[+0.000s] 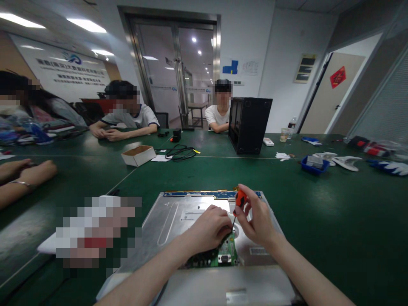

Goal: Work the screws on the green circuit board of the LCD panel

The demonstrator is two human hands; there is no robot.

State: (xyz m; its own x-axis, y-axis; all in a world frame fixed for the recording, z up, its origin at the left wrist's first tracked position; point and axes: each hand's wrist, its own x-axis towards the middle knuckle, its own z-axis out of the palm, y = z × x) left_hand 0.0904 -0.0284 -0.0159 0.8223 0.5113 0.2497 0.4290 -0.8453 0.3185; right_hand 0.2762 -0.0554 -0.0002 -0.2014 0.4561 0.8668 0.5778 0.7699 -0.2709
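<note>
I'm watching a person bend both hands over a shiny metal screen panel (156,238), which lies flat on the green table (331,229). The right hand (257,216) grips an orange-and-black screwdriver (241,199) by its fat handle, and the thin shaft leans down to the edge of the green circuit board (228,246), which sits on the panel. The left hand (212,223) has its fingers bent close to the tip; I can't tell if they pinch anything. The tip is very near those fingers, so if it slips while pushed hard, it could poke one. It could also skid and scratch the board, because the tool is tilted. If there is a tiny screw under there, which I can't see, it could roll away. A bump from an arm could make the panel slide.
</note>
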